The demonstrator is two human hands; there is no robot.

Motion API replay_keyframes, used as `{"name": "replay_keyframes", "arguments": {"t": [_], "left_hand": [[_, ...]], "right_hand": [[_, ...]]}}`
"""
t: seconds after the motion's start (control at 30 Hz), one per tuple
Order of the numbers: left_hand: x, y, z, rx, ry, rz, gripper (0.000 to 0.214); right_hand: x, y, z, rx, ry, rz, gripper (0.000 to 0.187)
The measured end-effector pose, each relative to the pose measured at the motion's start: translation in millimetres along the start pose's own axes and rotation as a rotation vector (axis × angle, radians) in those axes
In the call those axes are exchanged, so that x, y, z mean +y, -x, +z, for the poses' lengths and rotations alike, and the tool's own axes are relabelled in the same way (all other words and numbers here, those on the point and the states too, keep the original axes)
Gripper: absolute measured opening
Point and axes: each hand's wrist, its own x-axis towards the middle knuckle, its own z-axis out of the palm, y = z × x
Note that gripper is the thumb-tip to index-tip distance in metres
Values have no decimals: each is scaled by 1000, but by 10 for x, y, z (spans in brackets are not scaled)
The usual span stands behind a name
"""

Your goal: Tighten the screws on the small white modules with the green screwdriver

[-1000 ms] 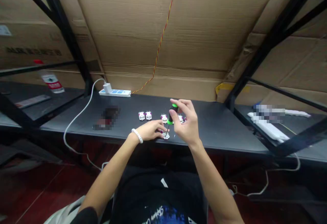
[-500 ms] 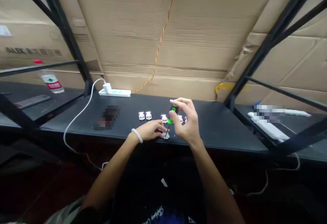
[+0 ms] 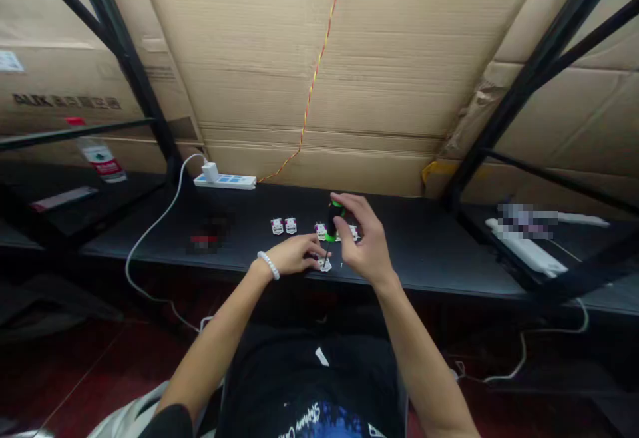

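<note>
My right hand (image 3: pixel 370 246) grips a screwdriver (image 3: pixel 333 221) with a black and green handle, close to upright. Its thin shaft points down at a small white part (image 3: pixel 325 265) near the front edge of the table. Fingers of my left hand (image 3: pixel 295 255), below a white beaded bracelet (image 3: pixel 268 265), hold that part against the tabletop and hide some of it. Whether the tip sits in a screw is too small to tell. Behind my hands stand similar small white and purple parts (image 3: pixel 320 230), some hidden by the right hand.
Two more white parts (image 3: pixel 283 225) lie to the left. A power strip (image 3: pixel 229 182) with a plugged-in charger and white cable (image 3: pixel 150 231) sits at the back left. Black metal frame legs (image 3: pixel 144 92) flank the table (image 3: pixel 439 258); cardboard (image 3: pixel 379 78) stands behind.
The screwdriver handle has tipped slightly left and stands more upright, with my right fingers shifted along. My left hand stays in place on the white part.
</note>
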Motion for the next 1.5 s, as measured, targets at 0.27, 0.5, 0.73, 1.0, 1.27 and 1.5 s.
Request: {"name": "replay_keyframes", "arguments": {"t": [0.27, 0.5, 0.73, 1.0, 1.27, 1.5], "left_hand": [[-14, 3, 1, 0, -20, 17, 20], [5, 9, -5, 3, -23, 9, 20], [15, 7, -5, -1, -33, -14, 21], [7, -1, 1, 4, -20, 7, 14], [22, -3, 8, -1, -37, -12, 21], [31, 9, 4, 17, -105, 6, 23]], "right_hand": [[3, -6, -6, 94, 62, 3, 25], [15, 1, -5, 29, 39, -29, 30], [50, 34, -14, -29, -80, 22, 44], [6, 29, 33, -37, 11, 31, 19], [78, 49, -13, -67, -26, 99, 34], [45, 38, -23, -16, 23, 59, 39]]}}
